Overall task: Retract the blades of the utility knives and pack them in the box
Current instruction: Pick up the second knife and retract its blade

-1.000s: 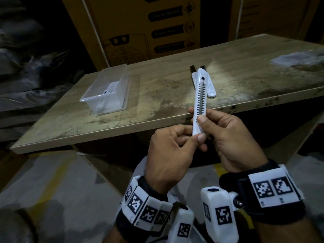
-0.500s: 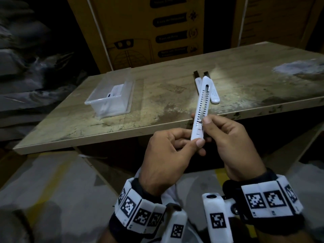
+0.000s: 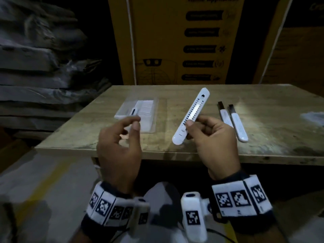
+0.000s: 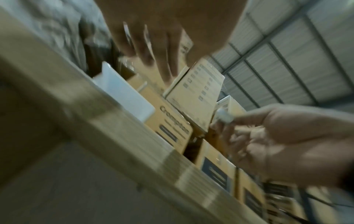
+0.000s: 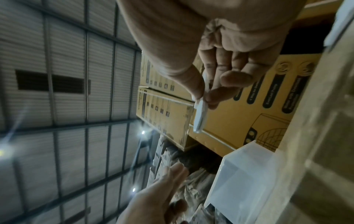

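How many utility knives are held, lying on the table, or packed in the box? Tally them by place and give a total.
Held in the right hand: 1 utility knife
Lying on the table, blades out: 2 knives
Inside the clear box: 1 knife visible
Total: 4

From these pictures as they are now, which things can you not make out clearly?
- Box contents: head view shows one white knife inside; whether more lie in it is lost in the frosted walls and dim light.
- Held knife: right hand covers its lower side; left wrist view is blurred.
- Two knives on the table: dark tips look extended, but too small to be sure.
- Left hand: seems to hold nothing; palm side hidden.
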{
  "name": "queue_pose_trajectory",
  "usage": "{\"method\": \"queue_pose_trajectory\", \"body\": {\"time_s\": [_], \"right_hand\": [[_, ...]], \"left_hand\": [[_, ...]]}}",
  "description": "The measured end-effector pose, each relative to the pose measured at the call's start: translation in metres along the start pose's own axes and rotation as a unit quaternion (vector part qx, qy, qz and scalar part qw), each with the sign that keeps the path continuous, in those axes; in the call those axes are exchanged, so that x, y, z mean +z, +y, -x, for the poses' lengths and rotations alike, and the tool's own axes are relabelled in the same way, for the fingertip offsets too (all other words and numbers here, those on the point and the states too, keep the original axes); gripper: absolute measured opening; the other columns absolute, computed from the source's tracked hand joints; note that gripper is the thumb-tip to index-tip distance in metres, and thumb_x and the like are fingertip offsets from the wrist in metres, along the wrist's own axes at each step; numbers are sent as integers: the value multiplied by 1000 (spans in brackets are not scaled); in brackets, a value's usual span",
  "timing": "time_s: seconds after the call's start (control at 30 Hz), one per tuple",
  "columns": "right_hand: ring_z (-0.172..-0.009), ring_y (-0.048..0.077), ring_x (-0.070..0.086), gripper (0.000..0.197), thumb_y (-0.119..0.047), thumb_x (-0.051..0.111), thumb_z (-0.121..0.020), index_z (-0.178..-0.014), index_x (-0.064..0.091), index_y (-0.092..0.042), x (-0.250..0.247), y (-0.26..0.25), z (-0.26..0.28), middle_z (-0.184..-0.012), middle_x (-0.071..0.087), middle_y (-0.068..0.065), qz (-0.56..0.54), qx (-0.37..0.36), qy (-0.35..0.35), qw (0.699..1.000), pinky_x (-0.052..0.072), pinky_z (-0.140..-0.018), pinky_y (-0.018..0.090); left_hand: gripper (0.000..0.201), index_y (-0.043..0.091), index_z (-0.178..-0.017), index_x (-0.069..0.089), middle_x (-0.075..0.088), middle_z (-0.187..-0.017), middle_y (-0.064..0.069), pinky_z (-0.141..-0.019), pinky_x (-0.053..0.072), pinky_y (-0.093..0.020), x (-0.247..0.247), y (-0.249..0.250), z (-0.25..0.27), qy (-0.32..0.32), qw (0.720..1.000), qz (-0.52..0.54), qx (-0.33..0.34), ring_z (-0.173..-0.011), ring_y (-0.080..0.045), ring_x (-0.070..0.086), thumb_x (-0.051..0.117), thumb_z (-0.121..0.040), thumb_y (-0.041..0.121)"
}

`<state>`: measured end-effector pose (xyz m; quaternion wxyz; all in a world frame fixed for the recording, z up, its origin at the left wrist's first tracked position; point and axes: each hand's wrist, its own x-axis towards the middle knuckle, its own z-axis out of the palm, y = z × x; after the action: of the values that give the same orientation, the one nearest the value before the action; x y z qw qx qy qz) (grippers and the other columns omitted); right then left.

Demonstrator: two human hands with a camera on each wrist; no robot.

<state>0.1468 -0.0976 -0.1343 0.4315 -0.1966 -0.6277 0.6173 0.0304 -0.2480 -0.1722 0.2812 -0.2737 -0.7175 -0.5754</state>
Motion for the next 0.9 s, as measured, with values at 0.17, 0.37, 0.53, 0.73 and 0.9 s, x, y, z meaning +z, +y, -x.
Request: {"method": "queue_pose_trajectory", "body": {"time_s": [0.17, 0.37, 0.53, 0.73, 0.9], "right_hand": [[-71, 3, 75, 60, -26, 76, -89, -141, 47, -20, 56, -28, -31, -74, 78, -8, 100, -18, -37, 994, 56, -68, 20], [-76, 10, 72, 45, -22, 77, -86, -122, 50, -26, 120, -22, -67, -89, 71, -4, 227, -20, -20, 973, 48, -54, 19], [-85, 21, 61, 30, -30, 74, -86, -106, 53, -23, 145, -6, -96, -101, 63, -4, 358, -21, 8, 933, 41, -70, 26], [-82, 29, 70, 18, -35, 77, -80, -84, 72, -18, 170, 17, -110, -91, 75, 6, 501, -14, -35, 865, 48, -64, 29], [-79, 32, 69, 28, -35, 82, -70, -86, 76, -13, 181, 24, -115, -87, 75, 8, 581, 22, -87, 809, 50, -61, 31]], "left_hand": [[37, 15, -134, 73, 61, -154, -14, -113, 36, -32, 12, -43, -62, 32, 998, -56, -14, -139, -38, 55, 57, -104, 31], [35, 18, -136, 69, 67, -143, -8, -112, 52, -45, 25, -73, -77, -60, 983, 71, -160, -133, -26, 62, 53, -110, 36], [24, 26, -131, 68, 78, -120, 4, -96, 63, -40, 22, -86, -76, -84, 960, 144, -224, -111, -18, 75, 57, -112, 34], [29, 39, -121, 69, 83, -120, 8, -103, 63, -55, 20, -91, -78, -95, 935, 208, -272, -113, -18, 79, 60, -97, 53], [31, 40, -124, 68, 84, -115, 10, -101, 63, -53, 22, -91, -76, -94, 941, 182, -268, -109, -17, 80, 58, -98, 55]]}}
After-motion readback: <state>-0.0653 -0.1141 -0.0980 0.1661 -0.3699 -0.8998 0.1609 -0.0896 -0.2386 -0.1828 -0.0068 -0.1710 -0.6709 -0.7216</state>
